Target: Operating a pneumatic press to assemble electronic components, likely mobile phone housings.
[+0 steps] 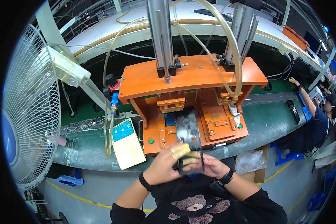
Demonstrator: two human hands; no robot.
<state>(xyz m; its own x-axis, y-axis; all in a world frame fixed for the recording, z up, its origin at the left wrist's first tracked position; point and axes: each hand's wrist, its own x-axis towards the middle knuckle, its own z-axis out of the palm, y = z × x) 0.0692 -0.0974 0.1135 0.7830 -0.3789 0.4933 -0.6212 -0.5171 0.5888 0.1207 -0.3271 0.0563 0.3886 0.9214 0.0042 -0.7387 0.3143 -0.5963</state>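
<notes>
Both my hands hold a long black panel [188, 128] with cut-outs, tilted in front of an orange press [194, 80]. My left hand [165, 165] grips the near left side, yellow covers on some of its fingers. On the opposite edge, my right hand [214, 166] closes around the near end; part of its fingers is hidden behind the panel. The far end of the panel reaches over the press's bed, between the left fixture [167, 136] and the right fixture [217, 123]. Whether it touches the bed, I cannot tell.
A large white fan [31, 108] stands at the left. Beside the press lies a cream and blue sheet [127, 145] on the green bench [82, 149]. Hoses loop over the press. At right are a box with plastic bags [251, 162] and another person [317, 121].
</notes>
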